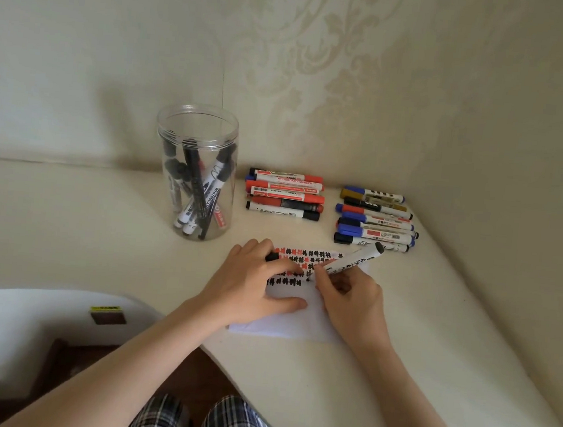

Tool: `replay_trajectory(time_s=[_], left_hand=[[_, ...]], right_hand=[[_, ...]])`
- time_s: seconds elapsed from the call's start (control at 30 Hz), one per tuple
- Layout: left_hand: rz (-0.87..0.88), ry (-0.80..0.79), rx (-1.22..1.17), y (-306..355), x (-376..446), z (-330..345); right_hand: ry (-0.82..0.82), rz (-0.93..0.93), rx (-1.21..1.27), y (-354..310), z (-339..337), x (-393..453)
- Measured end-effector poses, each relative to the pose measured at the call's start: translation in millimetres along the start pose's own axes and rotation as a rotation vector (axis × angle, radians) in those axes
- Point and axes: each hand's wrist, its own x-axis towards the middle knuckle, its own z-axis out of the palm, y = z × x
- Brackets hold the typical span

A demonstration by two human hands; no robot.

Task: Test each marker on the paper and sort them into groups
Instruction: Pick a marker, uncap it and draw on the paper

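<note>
A white paper (292, 321) lies on the cream table, its upper part covered with rows of black and red marks. My right hand (351, 297) grips a white marker with a black end (360, 258), tip down on the paper. My left hand (253, 279) rests on the paper and pinches a black cap (272, 256) between its fingers. One group of mostly red markers (285, 194) lies behind the paper. A second group, mostly blue markers (376, 219), lies to its right.
A clear plastic jar (196, 174) with several black and white markers stands at the left of the groups. The table (65, 227) runs along a wall and its front edge curves near my knees. A white chair (22, 322) sits at lower left.
</note>
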Motion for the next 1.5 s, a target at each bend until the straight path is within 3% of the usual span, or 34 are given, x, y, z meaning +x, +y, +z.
replay_trajectory(time_s=[1.0, 1.1, 1.27, 1.5], left_hand=[[-0.004, -0.023, -0.006, -1.0, 0.2, -1.0], [-0.014, -0.026, -0.088, -2.0, -2.2, -0.9], [-0.19, -0.063, -0.507, -4.0, -3.4, -10.6], [-0.034, 0.062, -0.574, -15.4, -4.0, -11.9]], right_hand=[[-0.012, 0.025, 0.004, -5.1, -0.8, -2.9], [-0.014, 0.065, 0.09, -2.2, -2.1, -0.2], [-0.042, 0.13, 0.149, -4.4, -4.4, 3.6], [-0.062, 0.222, 0.313, -24.1, -7.5, 9.8]])
